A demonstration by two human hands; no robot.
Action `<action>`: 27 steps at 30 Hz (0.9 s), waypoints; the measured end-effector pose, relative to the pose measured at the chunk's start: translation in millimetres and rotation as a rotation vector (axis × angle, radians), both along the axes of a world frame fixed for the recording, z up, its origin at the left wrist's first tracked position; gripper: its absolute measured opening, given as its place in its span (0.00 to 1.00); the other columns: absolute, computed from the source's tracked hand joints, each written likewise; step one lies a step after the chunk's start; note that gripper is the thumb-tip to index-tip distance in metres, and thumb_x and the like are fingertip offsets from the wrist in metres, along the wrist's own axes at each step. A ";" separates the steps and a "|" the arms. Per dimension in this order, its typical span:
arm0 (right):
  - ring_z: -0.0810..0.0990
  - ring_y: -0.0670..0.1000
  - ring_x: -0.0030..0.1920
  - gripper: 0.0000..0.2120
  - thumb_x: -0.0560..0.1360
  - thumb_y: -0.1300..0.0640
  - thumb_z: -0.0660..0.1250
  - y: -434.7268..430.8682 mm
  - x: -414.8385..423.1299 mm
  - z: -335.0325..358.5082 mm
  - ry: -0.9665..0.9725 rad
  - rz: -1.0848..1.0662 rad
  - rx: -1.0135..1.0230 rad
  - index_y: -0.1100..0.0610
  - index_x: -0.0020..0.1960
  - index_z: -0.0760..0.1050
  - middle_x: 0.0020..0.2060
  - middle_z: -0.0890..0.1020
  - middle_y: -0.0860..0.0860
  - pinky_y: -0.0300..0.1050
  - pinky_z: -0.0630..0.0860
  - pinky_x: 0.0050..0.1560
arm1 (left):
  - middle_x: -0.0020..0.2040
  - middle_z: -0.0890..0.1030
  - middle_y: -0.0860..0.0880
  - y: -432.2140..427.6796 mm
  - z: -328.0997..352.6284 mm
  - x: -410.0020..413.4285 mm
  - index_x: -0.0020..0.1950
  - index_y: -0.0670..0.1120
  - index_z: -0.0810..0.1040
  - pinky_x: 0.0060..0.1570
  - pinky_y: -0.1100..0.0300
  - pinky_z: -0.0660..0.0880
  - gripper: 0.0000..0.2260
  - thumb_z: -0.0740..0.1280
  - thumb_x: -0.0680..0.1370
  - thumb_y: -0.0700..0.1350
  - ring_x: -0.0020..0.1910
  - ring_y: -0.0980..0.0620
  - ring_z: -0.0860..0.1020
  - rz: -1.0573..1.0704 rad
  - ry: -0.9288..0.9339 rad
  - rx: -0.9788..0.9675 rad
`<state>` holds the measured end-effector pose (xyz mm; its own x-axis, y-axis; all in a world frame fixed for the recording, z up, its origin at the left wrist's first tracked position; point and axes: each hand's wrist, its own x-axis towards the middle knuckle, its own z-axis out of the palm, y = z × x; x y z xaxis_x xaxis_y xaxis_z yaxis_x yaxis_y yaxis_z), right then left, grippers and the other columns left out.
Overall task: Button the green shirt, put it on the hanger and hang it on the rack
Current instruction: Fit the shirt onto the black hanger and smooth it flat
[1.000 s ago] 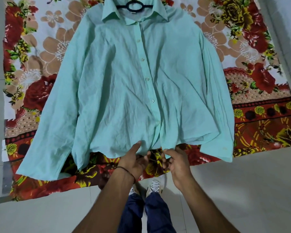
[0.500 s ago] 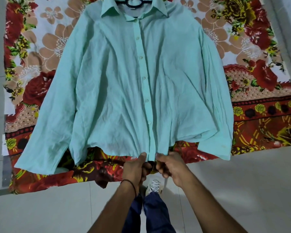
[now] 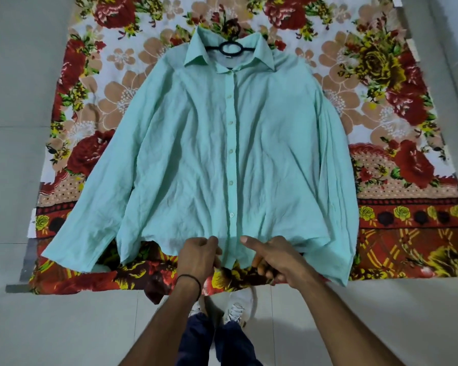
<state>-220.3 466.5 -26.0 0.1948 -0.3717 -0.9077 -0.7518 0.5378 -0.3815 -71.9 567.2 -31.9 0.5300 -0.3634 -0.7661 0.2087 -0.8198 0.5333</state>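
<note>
The green shirt point(image 3: 196, 154) lies flat, front up, on a floral blanket, sleeves spread out to both sides. Its placket is buttoned down the middle. A black hanger point(image 3: 230, 48) sits inside the collar, its hook poking out at the top. My left hand point(image 3: 198, 256) pinches the bottom hem just left of the placket. My right hand point(image 3: 274, 256) grips the hem just right of it, thumb on top and fingers curled under the cloth. The rack is not in view.
The floral blanket point(image 3: 397, 114) covers the pale tiled floor point(image 3: 394, 326). My white shoes point(image 3: 238, 305) and blue trousers stand at its near edge, below the hands. Bare floor runs along the left and right sides.
The view has tilted so the whole collar and hanger show. Both hands have closed on the hem beside the placket and spread slightly apart; the hem lies straighter.
</note>
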 end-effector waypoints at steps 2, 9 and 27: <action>0.72 0.47 0.19 0.32 0.74 0.36 0.68 -18.6 6.4 4.5 0.009 0.029 -0.120 0.68 0.39 0.82 0.24 0.81 0.55 0.35 0.65 0.21 | 0.29 0.82 0.44 -15.5 6.6 9.3 0.39 0.39 0.81 0.29 0.60 0.70 0.12 0.64 0.77 0.43 0.24 0.49 0.75 0.006 -0.015 -0.086; 0.77 0.63 0.53 0.16 0.74 0.47 0.68 -71.0 -4.5 -45.0 0.392 -0.026 -0.911 0.59 0.50 0.74 0.49 0.77 0.60 0.56 0.74 0.51 | 0.62 0.71 0.35 -39.1 -28.9 82.2 0.62 0.37 0.72 0.55 0.45 0.72 0.22 0.73 0.74 0.49 0.58 0.33 0.73 0.102 -0.589 0.141; 0.71 0.63 0.63 0.22 0.72 0.58 0.63 -107.6 10.0 -56.4 0.414 0.052 -1.198 0.58 0.65 0.72 0.63 0.74 0.59 0.60 0.68 0.59 | 0.66 0.73 0.45 -54.3 -44.1 144.4 0.61 0.48 0.77 0.55 0.44 0.65 0.23 0.66 0.67 0.34 0.61 0.38 0.70 -0.256 -0.936 0.028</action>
